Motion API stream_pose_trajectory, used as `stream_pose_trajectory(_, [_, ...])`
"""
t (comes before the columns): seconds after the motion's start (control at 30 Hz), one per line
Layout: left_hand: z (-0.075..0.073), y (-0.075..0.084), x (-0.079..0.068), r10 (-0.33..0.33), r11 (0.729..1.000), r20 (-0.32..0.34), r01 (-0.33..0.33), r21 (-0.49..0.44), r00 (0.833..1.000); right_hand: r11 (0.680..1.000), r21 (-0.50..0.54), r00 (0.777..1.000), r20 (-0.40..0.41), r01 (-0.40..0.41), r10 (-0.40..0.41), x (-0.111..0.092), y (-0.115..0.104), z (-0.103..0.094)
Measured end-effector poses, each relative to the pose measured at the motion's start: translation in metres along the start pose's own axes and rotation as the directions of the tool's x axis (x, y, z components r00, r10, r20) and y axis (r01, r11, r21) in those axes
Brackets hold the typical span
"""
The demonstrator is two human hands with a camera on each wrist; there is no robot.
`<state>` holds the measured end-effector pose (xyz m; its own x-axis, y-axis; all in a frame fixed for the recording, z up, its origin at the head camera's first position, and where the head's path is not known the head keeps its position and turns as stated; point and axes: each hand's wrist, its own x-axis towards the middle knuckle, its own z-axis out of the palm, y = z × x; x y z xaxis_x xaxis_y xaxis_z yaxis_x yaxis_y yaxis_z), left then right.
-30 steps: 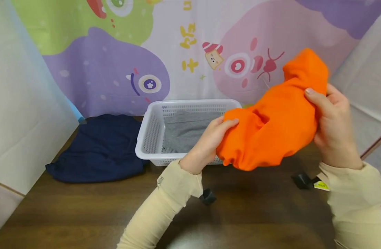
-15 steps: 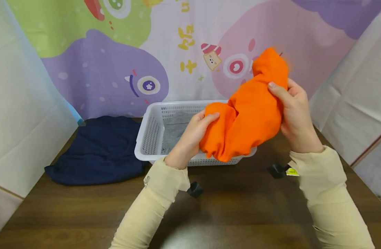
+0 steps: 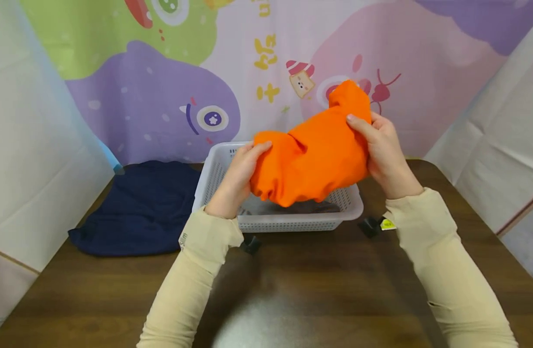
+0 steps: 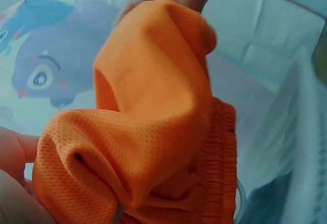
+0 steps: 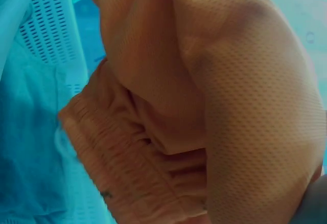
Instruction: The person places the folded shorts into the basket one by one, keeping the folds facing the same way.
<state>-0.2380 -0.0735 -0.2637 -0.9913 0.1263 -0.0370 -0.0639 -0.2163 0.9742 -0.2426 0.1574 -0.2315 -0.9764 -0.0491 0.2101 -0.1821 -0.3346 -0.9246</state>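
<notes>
Orange shorts (image 3: 314, 150) of mesh fabric are bunched between both hands, held up above the basket (image 3: 292, 225). My left hand (image 3: 235, 179) grips their left end, thumb on top. My right hand (image 3: 387, 157) holds the upper right part, thumb laid across the front and its other fingers mostly hidden behind the cloth. A gathered elastic waistband (image 4: 222, 157) shows in the left wrist view; the same waistband (image 5: 127, 162) hangs at lower left in the right wrist view. Inside the white perforated basket lies a grey garment (image 3: 279, 208), largely covered from above by the shorts.
A navy garment (image 3: 140, 212) lies spread on the brown wooden table (image 3: 318, 290), left of the basket. Behind stands a cartoon-print curtain (image 3: 162, 106), with white panels on both sides. Dark straps (image 3: 370, 226) hang near the wrists.
Both hands have carried the orange shorts to the left, from right of the basket to over it. The grip of each hand looks the same. The navy garment has stayed put.
</notes>
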Motion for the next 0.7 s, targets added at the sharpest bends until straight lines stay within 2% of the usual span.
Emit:
stream_pose_trajectory(0.27, [-0.023, 0.021, 0.017, 0.016, 0.999, -0.067, -0.013, 0.042, 0.998, 0.992, -0.105, 0.997, -0.02, -0.071, 0.07, 0.018, 0.011, 0.009])
stream_pose_trajectory(0.37, [-0.031, 0.026, 0.022, 0.011, 0.997, -0.066, -0.006, 0.077, 0.998, 0.988, -0.123, 0.995, -0.04, -0.098, 0.093, 0.026, 0.015, 0.013])
stream_pose_trajectory(0.5, [-0.039, 0.028, 0.026, 0.006, 0.995, -0.058, 0.0, 0.099, 0.998, 0.982, -0.126, 0.988, -0.076, -0.143, 0.135, 0.034, 0.022, 0.014])
stream_pose_trajectory(0.7, [-0.051, 0.027, 0.029, -0.019, 0.999, -0.099, 0.023, 0.041, 0.995, 0.969, -0.149, 0.977, -0.113, -0.195, 0.18, 0.045, 0.031, 0.009])
